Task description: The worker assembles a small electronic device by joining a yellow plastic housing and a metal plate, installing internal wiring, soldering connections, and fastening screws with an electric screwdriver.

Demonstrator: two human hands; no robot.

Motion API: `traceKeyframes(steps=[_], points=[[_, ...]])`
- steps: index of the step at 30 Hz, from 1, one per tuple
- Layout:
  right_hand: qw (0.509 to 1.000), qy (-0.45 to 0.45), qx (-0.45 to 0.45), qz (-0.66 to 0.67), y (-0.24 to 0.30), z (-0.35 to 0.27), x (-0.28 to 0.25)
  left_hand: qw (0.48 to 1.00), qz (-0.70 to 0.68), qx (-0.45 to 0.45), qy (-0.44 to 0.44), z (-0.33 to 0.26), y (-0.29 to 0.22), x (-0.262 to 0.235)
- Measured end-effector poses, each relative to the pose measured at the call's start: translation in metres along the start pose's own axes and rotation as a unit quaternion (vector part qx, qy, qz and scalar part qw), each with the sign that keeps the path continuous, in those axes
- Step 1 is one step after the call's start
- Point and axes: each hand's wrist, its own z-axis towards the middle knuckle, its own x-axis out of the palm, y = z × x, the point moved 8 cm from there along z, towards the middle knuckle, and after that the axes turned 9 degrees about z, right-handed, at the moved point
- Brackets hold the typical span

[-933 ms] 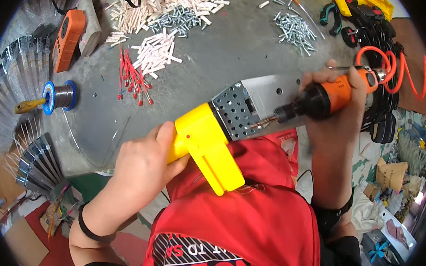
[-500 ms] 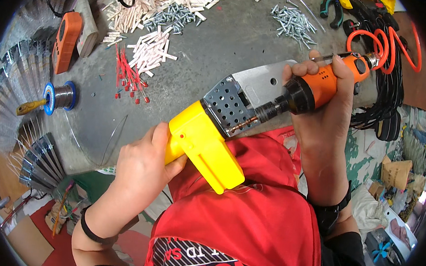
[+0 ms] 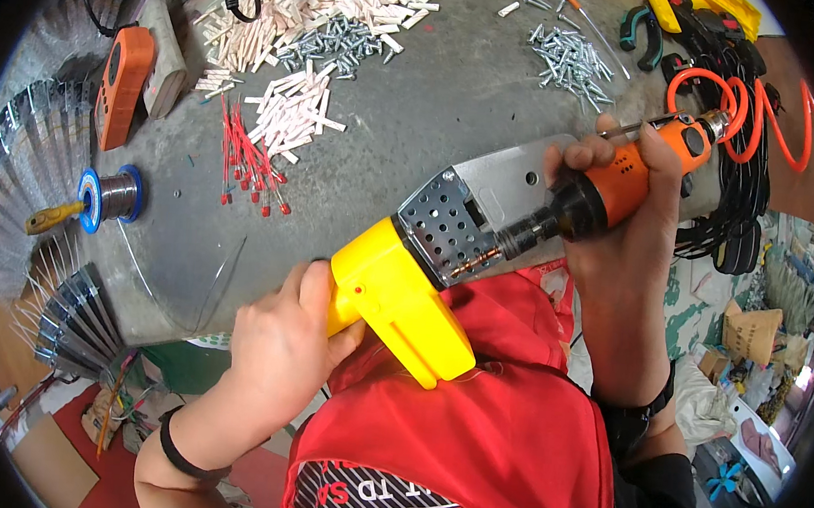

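My left hand (image 3: pixel 284 326) is closed round the yellow plastic housing (image 3: pixel 403 306) of a tool. From the housing's far end extend a perforated metal guard (image 3: pixel 442 223) and a flat grey metal plate (image 3: pixel 516 172) with a hole. My right hand (image 3: pixel 624 189) grips an orange and black air screwdriver (image 3: pixel 625 180), with fingers over its body. Its copper-coloured bit (image 3: pixel 477 262) points down to the left and meets the lower edge of the guard; the exact contact at the tip is too small to tell.
Screws (image 3: pixel 572 60), white strips (image 3: pixel 294 109) and red-tipped wires (image 3: pixel 251 163) lie on the grey table (image 3: pixel 418 94). A solder spool (image 3: pixel 114 198) and an orange meter-like device (image 3: pixel 123 83) stand left. A coiled orange hose (image 3: pixel 737 117) and black cables (image 3: pixel 736 202) are right.
In the picture, both hands, the yellow-housed tool and the screwdriver sit slightly lower and farther right, and the table things have shifted similarly. The grips look the same.
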Motion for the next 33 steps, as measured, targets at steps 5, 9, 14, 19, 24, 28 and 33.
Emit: traceKeyframes(steps=[5, 9, 14, 19, 24, 28, 33], points=[[0.999, -0.009, 0.015, -0.044, -0.002, -0.002, 0.005, 1.000, 0.001, 0.000, -0.030, -0.004, -0.001, 0.003], [0.999, -0.005, 0.021, -0.023, -0.004, -0.001, 0.000, 0.998, 0.008, 0.002, -0.054, -0.004, -0.002, 0.002], [0.999, -0.025, 0.008, -0.025, -0.004, -0.003, -0.002, 0.999, 0.009, -0.004, -0.045, -0.003, -0.001, -0.001], [1.000, -0.013, 0.005, 0.006, -0.001, -0.004, 0.004, 1.000, -0.010, -0.011, -0.019, -0.003, 0.001, 0.001], [1.000, 0.012, 0.005, 0.000, 0.023, 0.007, 0.004, 0.999, -0.042, -0.005, 0.003, 0.009, -0.014, -0.003], [0.998, 0.025, -0.017, -0.050, 0.040, 0.020, 0.000, 0.995, -0.094, 0.011, -0.020, 0.016, -0.025, -0.011], [0.990, 0.087, -0.038, 0.104, 0.064, 0.028, -0.004, 0.974, -0.221, -0.024, -0.029, 0.003, -0.018, -0.009]])
